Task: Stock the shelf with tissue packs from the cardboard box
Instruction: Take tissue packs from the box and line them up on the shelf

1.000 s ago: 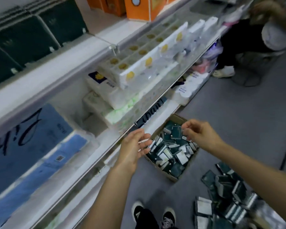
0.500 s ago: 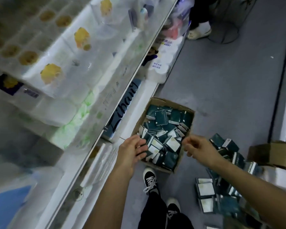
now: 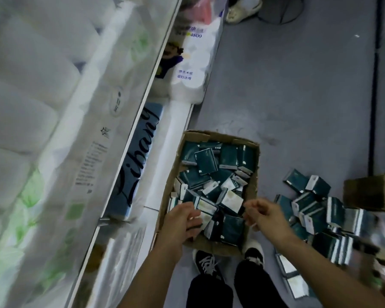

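Note:
An open cardboard box stands on the grey floor beside the shelf, filled with several dark green tissue packs lying jumbled. My left hand hangs over the box's near left corner, fingers loosely curled above the packs; nothing shows in it. My right hand hovers over the near right rim with fingers loosely bent and empty. The shelf runs along the left, its edge slanting up the frame.
More green tissue packs lie heaped on the floor to the right, next to another cardboard box. Toilet roll bundles and a blue pack fill the lower shelf. My shoes stand just behind the box. Another person's shoe is ahead.
My view has tilted down from the shelf to the box. Both hands have dropped lower and closer to the packs at the box's near end.

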The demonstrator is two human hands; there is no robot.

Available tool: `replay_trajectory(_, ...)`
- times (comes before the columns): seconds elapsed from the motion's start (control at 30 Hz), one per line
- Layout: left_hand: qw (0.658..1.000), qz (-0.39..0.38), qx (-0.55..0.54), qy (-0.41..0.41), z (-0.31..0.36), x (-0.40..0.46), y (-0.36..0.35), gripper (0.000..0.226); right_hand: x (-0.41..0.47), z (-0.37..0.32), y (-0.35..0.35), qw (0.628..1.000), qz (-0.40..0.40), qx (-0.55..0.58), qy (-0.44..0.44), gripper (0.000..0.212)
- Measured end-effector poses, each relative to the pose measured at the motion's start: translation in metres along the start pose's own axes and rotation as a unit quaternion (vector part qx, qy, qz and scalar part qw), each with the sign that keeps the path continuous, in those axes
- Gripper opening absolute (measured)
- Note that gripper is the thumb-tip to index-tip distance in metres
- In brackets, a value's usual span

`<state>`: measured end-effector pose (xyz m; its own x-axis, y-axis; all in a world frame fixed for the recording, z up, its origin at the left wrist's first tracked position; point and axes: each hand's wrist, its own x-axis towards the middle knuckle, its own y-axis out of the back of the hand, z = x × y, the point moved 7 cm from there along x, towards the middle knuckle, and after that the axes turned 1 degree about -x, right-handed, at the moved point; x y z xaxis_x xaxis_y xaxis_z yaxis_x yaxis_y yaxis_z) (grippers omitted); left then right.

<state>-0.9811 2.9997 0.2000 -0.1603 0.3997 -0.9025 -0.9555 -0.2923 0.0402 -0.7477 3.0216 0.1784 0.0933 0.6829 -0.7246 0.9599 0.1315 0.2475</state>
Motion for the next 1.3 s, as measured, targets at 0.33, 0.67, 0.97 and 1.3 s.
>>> replay_trajectory(0.33,0.999,-0.023,0.012,0.033,0.013,0.159,-0.063,0.010,0.145,0.005,0.001,0.987,-0.013,-0.147,0.067,0.017)
replay_trajectory(0.67,0.995,0.046,0.085,-0.035,0.010,0.328,-0.091,0.052,0.267,0.005,-0.005,0.851,-0.022,-0.496,0.169,0.039)
replay_trajectory(0.97,0.993,0.093,0.068,-0.019,-0.006,0.390,-0.104,0.076,0.307,0.018,-0.016,0.682,-0.069,-0.699,0.204,0.048)
replay_trajectory(1.3,0.998,-0.016,-0.062,-0.006,-0.010,0.358,-0.126,0.060,0.319,0.015,-0.014,0.702,-0.024,-0.679,0.211,0.045)
